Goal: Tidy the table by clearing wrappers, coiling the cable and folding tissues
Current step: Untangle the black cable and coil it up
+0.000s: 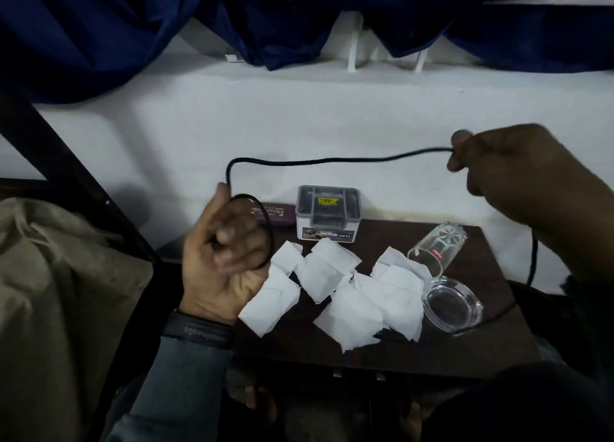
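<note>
- Head view: left hand [226,259], at 9 o'clock, curls round a small loop of cable [332,159]; right hand [508,172], at 2 o'clock, pinches the free strand.
- Best lay each new turn the same width, untwisted.
- Tissues [352,305] lie unfolded at 6 o'clock.

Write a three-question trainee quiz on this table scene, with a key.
1. True or false: the thin black cable runs from the left hand to the right hand.
2. The clear glass tumbler is: A upright; B lying on its side; C held in a hand.
3. What lies spread across the dark brown table?

Key: 1 true. 2 B. 3 white paper tissues.
</note>
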The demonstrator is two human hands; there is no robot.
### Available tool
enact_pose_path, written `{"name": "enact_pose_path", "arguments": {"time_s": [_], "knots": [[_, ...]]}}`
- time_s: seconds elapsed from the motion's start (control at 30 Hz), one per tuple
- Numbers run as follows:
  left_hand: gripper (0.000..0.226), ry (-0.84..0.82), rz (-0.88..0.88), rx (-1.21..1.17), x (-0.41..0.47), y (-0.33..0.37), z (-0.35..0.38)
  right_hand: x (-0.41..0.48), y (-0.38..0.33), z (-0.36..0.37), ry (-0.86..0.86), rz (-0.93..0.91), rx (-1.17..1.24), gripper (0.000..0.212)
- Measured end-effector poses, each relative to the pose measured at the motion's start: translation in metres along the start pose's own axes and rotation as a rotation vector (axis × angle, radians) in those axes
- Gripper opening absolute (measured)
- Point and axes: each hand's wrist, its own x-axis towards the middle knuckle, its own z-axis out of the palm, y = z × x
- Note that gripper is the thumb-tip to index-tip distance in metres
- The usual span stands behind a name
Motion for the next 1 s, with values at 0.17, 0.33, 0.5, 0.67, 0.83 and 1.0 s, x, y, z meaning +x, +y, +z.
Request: {"name": "enact_pose_path", "arguments": {"time_s": [0.17,0.33,0.5,0.67,0.83,1.0], "knots": [[0.069,0.091,0.271,-0.178,0.0,0.003,-0.01,-0.01,0.005,0.015,-0.243,0.058,-0.256,0.044],[0.049,0.124,0.351,-0.162,0.004,0.004,-0.005,-0.018,0.018,0.039,-0.402,0.065,-0.516,0.034],[0.044,-0.084,0.028,-0.157,0.008,-0.001,0.018,-0.049,0.013,0.045,-0.728,0.041,-0.324,0.044],[0.048,0.281,-0.014,0.484,0.01,-0.032,0.068,-0.092,-0.006,0.018,-1.057,-0.032,0.21,0.062],[0.057,0.432,0.115,0.901,0.011,-0.063,0.092,-0.126,-0.025,0.025,-0.7,-0.206,0.558,0.053],[0.065,0.456,0.285,1.227,0.015,-0.076,0.093,-0.125,-0.047,0.029,-0.302,-0.216,0.491,0.027]]}}
